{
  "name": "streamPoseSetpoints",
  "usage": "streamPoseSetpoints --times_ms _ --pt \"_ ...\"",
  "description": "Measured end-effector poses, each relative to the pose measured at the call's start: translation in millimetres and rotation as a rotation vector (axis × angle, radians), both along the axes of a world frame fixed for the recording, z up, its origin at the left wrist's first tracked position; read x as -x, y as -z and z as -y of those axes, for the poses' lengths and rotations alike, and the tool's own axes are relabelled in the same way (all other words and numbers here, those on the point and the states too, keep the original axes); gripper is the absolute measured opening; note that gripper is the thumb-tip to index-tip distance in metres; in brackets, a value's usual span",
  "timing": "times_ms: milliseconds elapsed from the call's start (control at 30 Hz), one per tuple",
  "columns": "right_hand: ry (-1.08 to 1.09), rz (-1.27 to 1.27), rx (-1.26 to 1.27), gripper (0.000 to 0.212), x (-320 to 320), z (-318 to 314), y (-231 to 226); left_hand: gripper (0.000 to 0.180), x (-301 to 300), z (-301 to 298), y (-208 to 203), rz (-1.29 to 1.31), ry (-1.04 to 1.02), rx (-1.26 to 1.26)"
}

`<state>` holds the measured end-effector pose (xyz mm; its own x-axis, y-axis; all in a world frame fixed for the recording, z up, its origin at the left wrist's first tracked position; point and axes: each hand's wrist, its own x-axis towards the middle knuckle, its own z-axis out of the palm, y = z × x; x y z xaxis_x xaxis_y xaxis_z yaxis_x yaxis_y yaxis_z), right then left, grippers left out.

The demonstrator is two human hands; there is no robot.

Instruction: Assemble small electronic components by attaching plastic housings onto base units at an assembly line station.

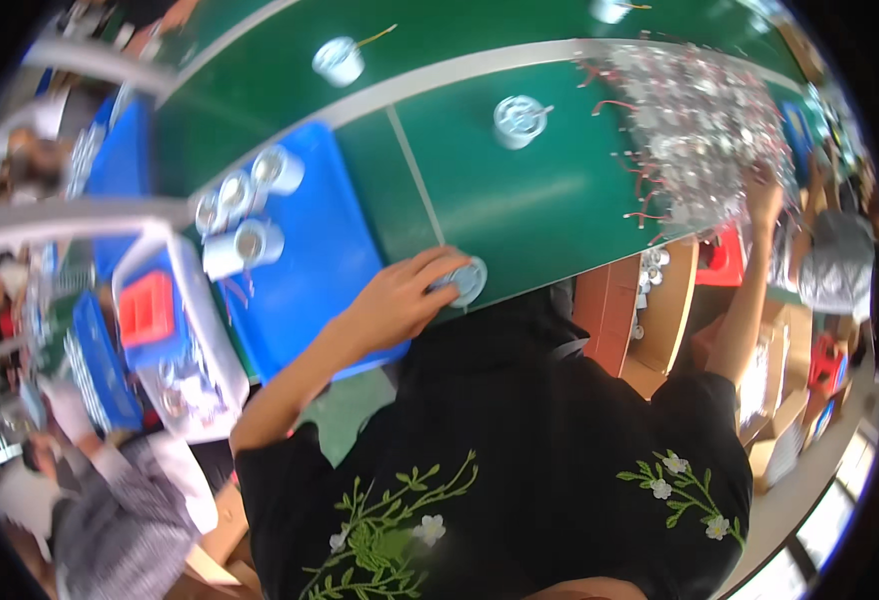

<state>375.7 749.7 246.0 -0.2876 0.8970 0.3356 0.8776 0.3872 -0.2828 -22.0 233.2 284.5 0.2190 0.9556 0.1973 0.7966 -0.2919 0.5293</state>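
Near the table's front edge, my left hand (400, 300) has its fingers curled round a small round whitish cup-like part (471, 281). The part rests on or just above the green tabletop. My right arm stretches far out to the right. There my right hand (763, 192) is at the edge of a large heap of small shiny parts with red wires (695, 130). Its fingers are small and blurred, so what they hold cannot be made out. A similar white round part (520, 121) stands on the table between both hands and farther back.
On the left, a blue tray (310, 220) bears several white cylindrical parts (250, 242). Another white cup-like part (339, 62) with a yellow wire stands beyond the pale rail. A white bin (222, 350) is at the left, a cardboard box (665, 320) at the right. Other people sit on both sides.
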Motion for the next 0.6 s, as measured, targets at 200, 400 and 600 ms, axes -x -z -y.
streamPoseSetpoints --times_ms 200,400,600 --pt "-0.08 -0.459 0.085 0.042 17 10 -29 0.033 -20 16 15 0.022 -0.308 -0.08" --pt "-0.677 -1.415 0.974 0.046 64 110 -39 0.024 -45 29 20 0.182 -0.647 -0.126" --pt "-0.87 -1.613 1.86 0.035 172 269 -13 0.012 -63 26 41 0.391 -0.829 -0.225"
